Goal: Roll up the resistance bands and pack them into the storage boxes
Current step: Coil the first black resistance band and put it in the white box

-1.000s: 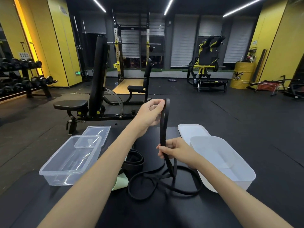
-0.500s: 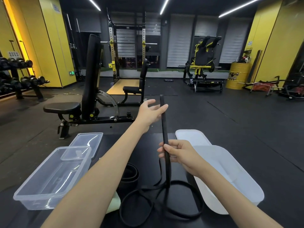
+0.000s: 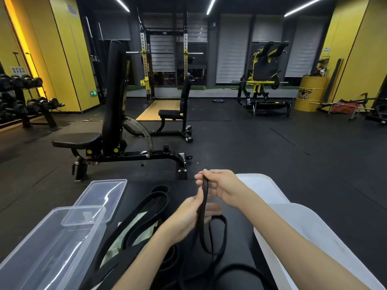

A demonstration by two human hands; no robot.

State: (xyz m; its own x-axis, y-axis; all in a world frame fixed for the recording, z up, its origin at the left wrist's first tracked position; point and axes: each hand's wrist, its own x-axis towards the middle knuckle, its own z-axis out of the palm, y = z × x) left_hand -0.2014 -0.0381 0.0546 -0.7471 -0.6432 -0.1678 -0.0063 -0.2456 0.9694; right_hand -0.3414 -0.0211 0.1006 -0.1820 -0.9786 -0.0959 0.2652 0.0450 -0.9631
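Dark matting on the gym floor is carrying the work. Above it the right hand (image 3: 219, 185) is pinching the top end of a black resistance band (image 3: 203, 193), which is hanging upright and trailing down into loose loops on the mat. The left hand (image 3: 188, 214), blurred, seems to be closing its fingers round the band just below.

Slack is the risk: the free loops are lying across each other, so a roll started now is likely to be trapping a twist, or springing open if either grip is loosening.

A wider band (image 3: 162, 197) is lying unrolled just to the left. Beyond it the clear box (image 3: 52, 248) is showing nothing inside, with its lid (image 3: 100, 195) resting behind. The white box (image 3: 314, 227) on the right is being partly covered by the forearm, and no band is showing in it.
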